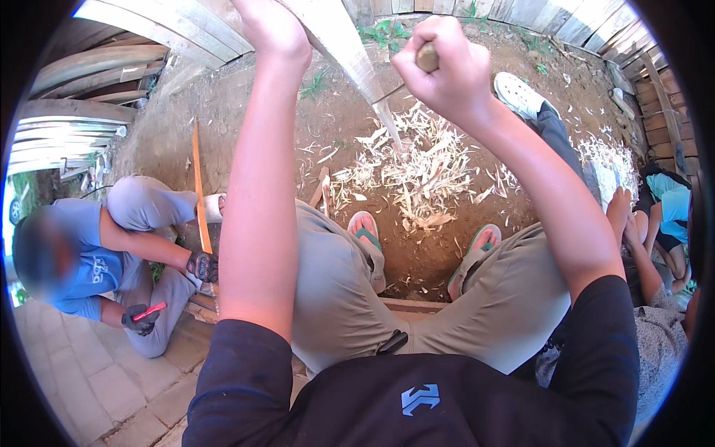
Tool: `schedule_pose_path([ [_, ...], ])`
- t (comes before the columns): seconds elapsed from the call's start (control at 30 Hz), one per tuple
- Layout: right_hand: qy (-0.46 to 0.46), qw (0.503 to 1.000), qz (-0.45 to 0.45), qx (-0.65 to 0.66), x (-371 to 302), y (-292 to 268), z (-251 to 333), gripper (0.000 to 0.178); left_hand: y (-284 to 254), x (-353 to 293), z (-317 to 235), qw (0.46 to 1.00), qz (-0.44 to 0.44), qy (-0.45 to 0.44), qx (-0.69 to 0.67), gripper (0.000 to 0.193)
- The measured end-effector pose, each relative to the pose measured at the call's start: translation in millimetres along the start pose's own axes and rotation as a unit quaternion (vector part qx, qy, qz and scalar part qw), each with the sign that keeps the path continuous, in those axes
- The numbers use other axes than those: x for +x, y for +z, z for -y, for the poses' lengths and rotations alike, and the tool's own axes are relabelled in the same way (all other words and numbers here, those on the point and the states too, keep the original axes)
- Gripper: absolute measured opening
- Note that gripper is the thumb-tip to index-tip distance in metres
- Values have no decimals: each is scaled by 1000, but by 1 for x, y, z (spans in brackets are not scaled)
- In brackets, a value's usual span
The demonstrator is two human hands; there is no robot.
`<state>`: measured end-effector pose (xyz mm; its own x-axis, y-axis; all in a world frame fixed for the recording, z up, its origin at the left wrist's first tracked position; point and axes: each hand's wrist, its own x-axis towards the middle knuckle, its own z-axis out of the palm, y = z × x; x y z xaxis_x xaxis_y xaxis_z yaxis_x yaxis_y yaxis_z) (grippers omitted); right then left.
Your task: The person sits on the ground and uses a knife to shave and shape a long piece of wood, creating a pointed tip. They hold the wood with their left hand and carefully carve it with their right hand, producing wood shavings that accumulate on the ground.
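My right hand (441, 71) is closed in a fist round a wooden handle, whose rounded end (427, 57) shows between the fingers. A thin dark blade (389, 93) reaches left from the fist to the edge of a long pale wooden strip (348, 58). The strip slants from the top edge down to its narrow end among the wood shavings (424, 167). Beside its upper part is my left hand (274, 28), cut off by the top edge, so its fingers are hidden. My sandalled feet stand either side of the shavings.
At left a seated person with dark gloves (140, 319) holds a red-handled tool (151, 311) and a long orange-brown strip (199, 190). Other people sit at right, near a second heap of shavings (611, 165). A white clog (519, 94) rests on the dirt. Wooden boards (194, 33) line the back.
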<state>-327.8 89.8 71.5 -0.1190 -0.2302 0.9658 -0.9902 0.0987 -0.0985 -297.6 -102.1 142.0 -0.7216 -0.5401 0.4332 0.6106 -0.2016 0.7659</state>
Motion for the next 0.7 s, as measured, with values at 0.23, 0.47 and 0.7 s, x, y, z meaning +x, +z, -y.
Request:
schedule_pose_path([
  [0.23,1,996,89,26,-19,14,13,25,-8,9,10,996,81,34,-25,76],
  [0.47,-7,1000,-28,3,7,4,9,33,4,0,9,998,65,6,-17,80],
  [0.7,1,999,31,21,5,-2,13,31,8,1,8,996,81,18,-23,81],
])
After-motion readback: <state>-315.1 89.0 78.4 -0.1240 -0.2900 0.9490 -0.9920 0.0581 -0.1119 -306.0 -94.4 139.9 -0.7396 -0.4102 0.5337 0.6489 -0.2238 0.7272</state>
